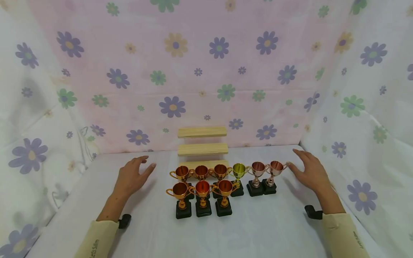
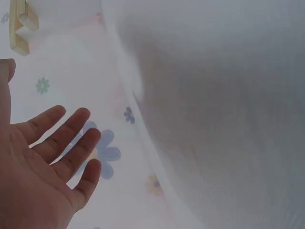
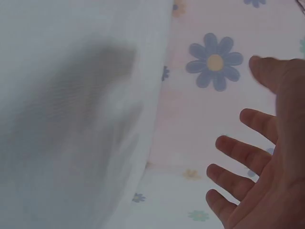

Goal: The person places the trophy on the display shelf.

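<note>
My left hand (image 1: pixel 131 176) hovers at the left of the table, fingers spread and holding nothing; the left wrist view shows its palm (image 2: pixel 35 176). On the right, my right hand (image 1: pixel 310 171) is held out, its thumb close to the handle of a rose-gold trophy cup (image 1: pixel 276 168); whether they touch I cannot tell. Beside it stand another rose-gold trophy cup (image 1: pixel 258 170) and a yellow-gold one (image 1: pixel 239 171). Several orange-gold trophy cups on black bases, among them one in front (image 1: pixel 202 189), fill two rows to the left. Front cups partly hide the back ones.
Behind the cups stands a wooden stepped rack (image 1: pixel 202 149) with three pale tiers, its lowest partly hidden by the cups. A white cloth covers the table (image 1: pixel 258 225). Flowered fabric (image 1: pixel 200 82) hangs at the back and both sides.
</note>
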Action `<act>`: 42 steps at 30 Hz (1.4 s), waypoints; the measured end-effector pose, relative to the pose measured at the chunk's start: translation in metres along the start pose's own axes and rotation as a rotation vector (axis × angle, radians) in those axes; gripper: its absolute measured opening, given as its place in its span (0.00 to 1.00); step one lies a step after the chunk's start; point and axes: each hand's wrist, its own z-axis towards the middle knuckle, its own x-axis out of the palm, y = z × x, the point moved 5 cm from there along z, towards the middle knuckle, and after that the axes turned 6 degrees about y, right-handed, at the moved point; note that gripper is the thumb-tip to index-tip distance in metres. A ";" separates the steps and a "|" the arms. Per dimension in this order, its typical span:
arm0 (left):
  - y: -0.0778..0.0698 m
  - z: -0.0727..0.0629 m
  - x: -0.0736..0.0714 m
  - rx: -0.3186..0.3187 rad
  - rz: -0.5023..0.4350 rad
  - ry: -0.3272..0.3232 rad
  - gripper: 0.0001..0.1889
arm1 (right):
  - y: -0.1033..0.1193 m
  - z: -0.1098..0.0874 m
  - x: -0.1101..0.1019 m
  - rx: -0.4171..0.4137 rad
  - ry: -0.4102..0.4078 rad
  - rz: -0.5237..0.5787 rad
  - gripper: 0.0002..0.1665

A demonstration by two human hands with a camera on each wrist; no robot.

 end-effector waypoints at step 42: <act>-0.045 0.035 0.072 -0.069 -0.556 0.367 0.30 | 0.086 -0.010 -0.051 -0.334 -0.028 0.149 0.31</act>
